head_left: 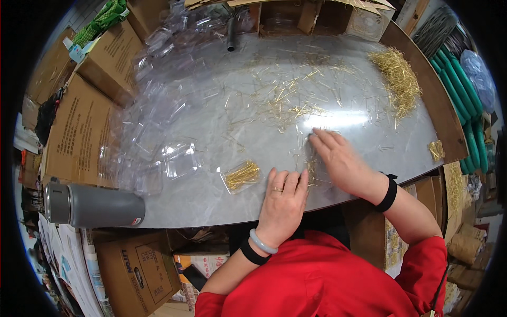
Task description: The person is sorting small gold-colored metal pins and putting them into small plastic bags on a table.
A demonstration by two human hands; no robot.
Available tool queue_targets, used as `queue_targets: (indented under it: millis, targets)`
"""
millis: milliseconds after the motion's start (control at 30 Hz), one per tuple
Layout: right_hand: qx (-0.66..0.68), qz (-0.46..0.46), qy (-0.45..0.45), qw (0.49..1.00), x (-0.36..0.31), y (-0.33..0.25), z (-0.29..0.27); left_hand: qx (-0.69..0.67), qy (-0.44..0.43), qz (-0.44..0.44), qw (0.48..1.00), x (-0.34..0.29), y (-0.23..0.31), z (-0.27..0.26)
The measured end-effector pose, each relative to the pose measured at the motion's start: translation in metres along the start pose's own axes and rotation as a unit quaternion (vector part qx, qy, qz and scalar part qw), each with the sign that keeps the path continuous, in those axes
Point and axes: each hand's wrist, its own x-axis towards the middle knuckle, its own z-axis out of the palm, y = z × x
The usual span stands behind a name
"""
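Observation:
My left hand lies low over the front of the table, ring on one finger, fingers stretched out and nothing visible in them. Just left of it, a small clear plastic box holds a bundle of gold wire hooks. My right hand reaches flat over the grey tabletop, slightly blurred, fingers straight and close together. Some wire hooks lie between the two hands; what is under the right palm is hidden. Beyond the fingertips, loose gold hooks are scattered across the table.
Clear plastic boxes pile up at the left. A grey bottle lies at the front left edge. A heap of gold hooks sits far right by a cardboard rim. A small gold bundle rests near the right edge.

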Motion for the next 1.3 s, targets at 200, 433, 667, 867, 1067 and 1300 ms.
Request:
queue_targets:
  millis: [200, 433, 667, 867, 1067, 1300]
  targets:
    - [-0.003, 0.028, 0.037, 0.999, -0.013, -0.018, -0.008, -0.008, -0.001, -0.004, 1.000, -0.004, -0.003, 0.001]
    - [0.014, 0.030, -0.007, 0.999, -0.045, -0.028, -0.001, -0.028, 0.008, -0.045, 0.999, -0.002, -0.002, 0.001]
    - [0.053, 0.089, 0.042, 0.994, -0.039, -0.026, 0.003, -0.017, -0.028, 0.032, 0.999, -0.004, -0.008, -0.001]
    - [0.035, 0.109, 0.065, 0.991, -0.046, -0.029, -0.005, -0.009, -0.032, 0.022, 0.999, -0.004, -0.006, 0.003]
    - [0.066, 0.082, 0.080, 0.991, -0.057, -0.034, 0.016, -0.037, -0.032, -0.005, 0.999, -0.003, -0.005, 0.001]
    - [0.061, 0.215, 0.190, 0.956, -0.066, -0.041, 0.026, -0.039, -0.040, 0.003, 0.998, -0.001, -0.005, 0.000]
